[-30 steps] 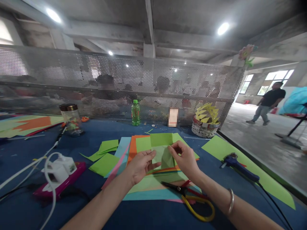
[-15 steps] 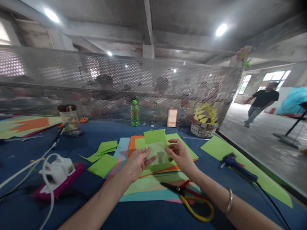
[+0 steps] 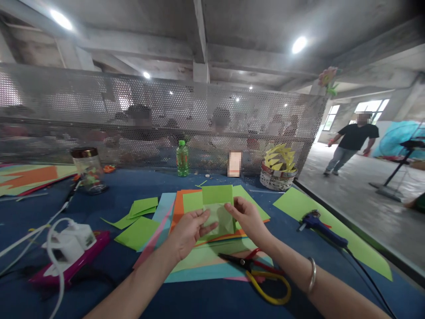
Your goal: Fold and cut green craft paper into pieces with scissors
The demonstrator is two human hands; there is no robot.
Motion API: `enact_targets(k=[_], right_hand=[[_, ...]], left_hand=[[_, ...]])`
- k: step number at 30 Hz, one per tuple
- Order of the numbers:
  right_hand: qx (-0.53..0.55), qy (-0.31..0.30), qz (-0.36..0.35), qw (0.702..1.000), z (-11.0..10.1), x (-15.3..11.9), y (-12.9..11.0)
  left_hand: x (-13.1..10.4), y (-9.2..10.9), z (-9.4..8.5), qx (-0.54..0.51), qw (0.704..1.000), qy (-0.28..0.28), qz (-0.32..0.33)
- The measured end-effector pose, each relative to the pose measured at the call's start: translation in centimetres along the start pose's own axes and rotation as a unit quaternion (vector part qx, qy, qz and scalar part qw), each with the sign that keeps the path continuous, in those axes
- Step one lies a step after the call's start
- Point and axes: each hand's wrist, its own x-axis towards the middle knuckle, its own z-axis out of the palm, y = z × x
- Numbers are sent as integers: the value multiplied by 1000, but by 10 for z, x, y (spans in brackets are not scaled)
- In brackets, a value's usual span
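A folded piece of green paper (image 3: pixel 218 195) is held up between both hands over a stack of coloured sheets (image 3: pixel 179 210). My left hand (image 3: pixel 191 230) pinches its left edge, with some fingers behind or under it. On the right edge, my right hand (image 3: pixel 245 215) grips with the thumb in front and the fingers curled. Scissors with red and yellow handles (image 3: pixel 245 263) lie on the near part of the stack, below my right hand. Cut green pieces (image 3: pixel 137 232) rest left of the stack.
A pink power strip (image 3: pixel 71 261) with white plugs is at left, near a jar (image 3: pixel 89 170). A green bottle (image 3: pixel 182 159) and a basket (image 3: pixel 278 170) stand at the back. A glue gun (image 3: pixel 323 230) lies right on a green sheet. A person (image 3: pixel 353 139) walks beyond the table.
The view has turned slightly right. The thumb of my right hand now lies across the front of the folded paper, and its fingers have closed in.
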Motion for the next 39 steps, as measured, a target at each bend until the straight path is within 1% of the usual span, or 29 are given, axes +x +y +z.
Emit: enact_targets(k=[3,8,12,15,18,20,22,25,27,29,31,32,33,35,39], right_hand=[[-27,-1,-4,1000,-1,0,2],[-71,7,-27,997,-1,-5,-11],[-99,-12,-50,994,1,-10,-22],[-115,-20,-55,992,4,-14,-25],[-130,-23,-48,990,5,-14,-25],[-140,-38,-42,988,3,-10,-26],[-148,-72,-39,986,-4,-5,-30],[-167,-132,-32,977,-25,-5,-41],[-195,-170,-25,966,-42,-15,-49],[-226,-216,-16,950,-58,-34,-55],[-327,-271,22,905,-71,-57,-59],[-347,-283,39,893,-76,-68,-60],[-357,-300,54,883,-80,-79,-60],[-365,-317,69,873,-83,-93,-60],[-372,-321,82,867,-81,-100,-56]], left_hand=[[-2,1,0,0,1000,-11,-5],[-4,0,-2,3,998,-33,-47],[-5,-2,-1,47,997,-1,-67],[-6,-3,1,50,997,21,-49],[-6,-5,3,36,998,29,-37],[-4,-6,2,29,999,29,-35],[-3,-6,1,22,999,38,-28],[-2,-4,-2,12,998,62,-15],[-1,-2,-5,3,997,75,-7],[0,0,-7,-10,996,87,2],[2,0,-9,-23,995,98,10],[3,0,-10,-29,994,103,12],[4,0,-10,-34,994,107,13],[6,-2,-10,-44,992,115,15],[7,-2,-10,-60,991,122,19]])
